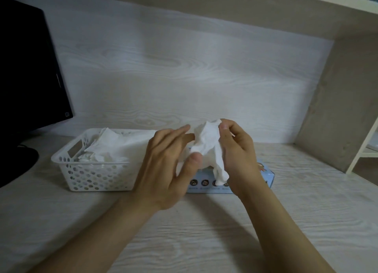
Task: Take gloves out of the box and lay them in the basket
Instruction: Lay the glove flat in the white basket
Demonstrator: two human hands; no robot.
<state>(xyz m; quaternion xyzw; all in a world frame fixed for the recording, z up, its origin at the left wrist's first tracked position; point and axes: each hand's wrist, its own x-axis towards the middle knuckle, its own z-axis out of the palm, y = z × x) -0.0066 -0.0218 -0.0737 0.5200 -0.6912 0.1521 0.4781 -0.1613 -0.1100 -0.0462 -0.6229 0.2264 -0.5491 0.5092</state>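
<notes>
Head view: I see the box mostly hidden; right fingers pinch the glove at its top, left fingers spread alongside.

- The box is mostly buried behind the left hand, the right hand and the glove. Only a front strip and the right end peek out.
- The little round icons on the box are way too small to read.
- The left hand is smeared with blur, especially the thumb.
- The right end of the basket is hidden behind that hand.
- No way to count the white pile inside it.
- The monitor is chopped off by the left edge.
</notes>
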